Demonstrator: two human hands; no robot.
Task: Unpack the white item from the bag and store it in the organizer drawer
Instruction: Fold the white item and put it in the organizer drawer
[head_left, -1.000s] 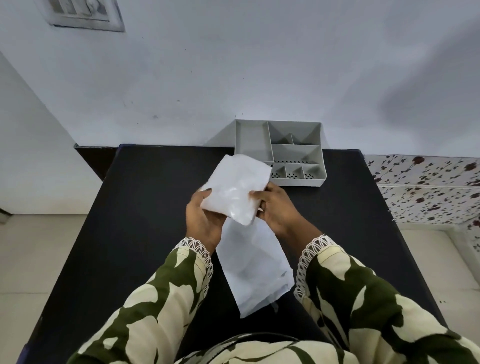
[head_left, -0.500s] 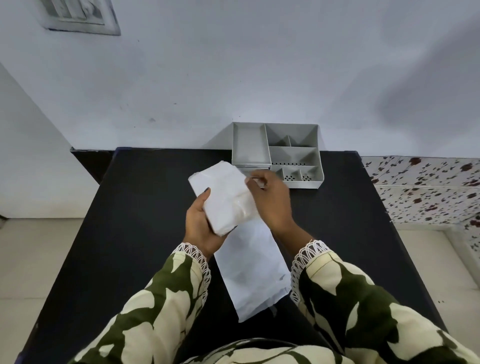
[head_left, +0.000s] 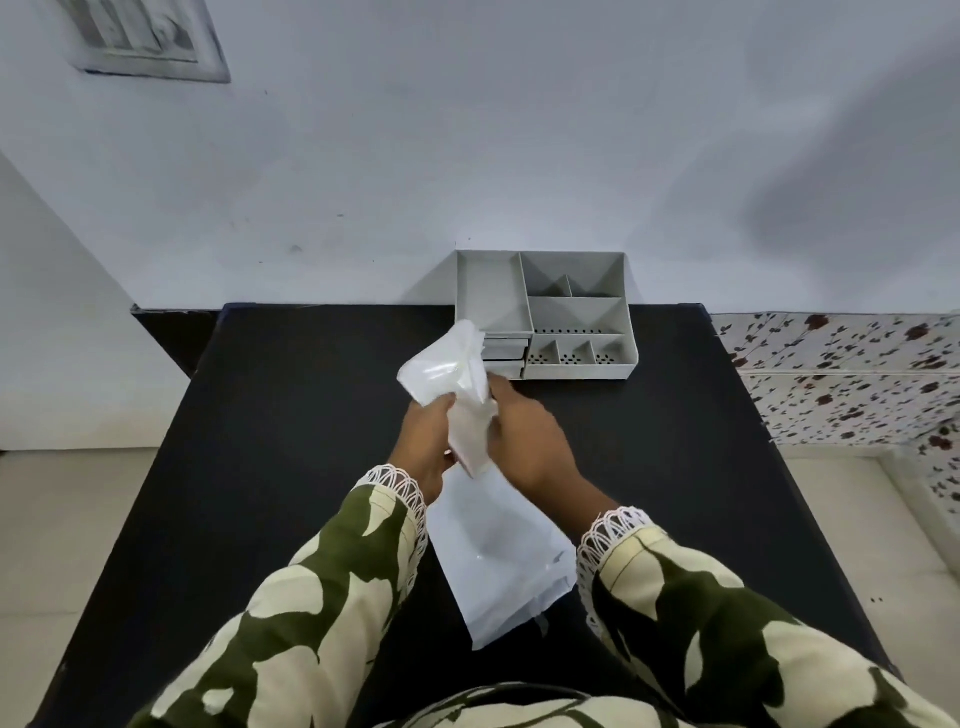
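While both hands, left hand and right hand, clamped a crinkled, glossy white item above mid-desk, a flat white bag lay smooth toward the matte black desk's near edge. By the far edge stood a grey plastic organizer, its perforated compartments empty.

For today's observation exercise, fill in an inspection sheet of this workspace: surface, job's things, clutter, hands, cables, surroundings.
Surface: black table, against the wall.
Job's things: white item held up between both hands; white bag lying flat on the table near the person; grey organizer at the far edge, drawers on its left front appear closed.
Clutter: nothing seen.
Hands: left hand and right hand both grip the white item.
Cables: nothing seen.
Surroundings: white wall with a switch plate; patterned ledge at right.
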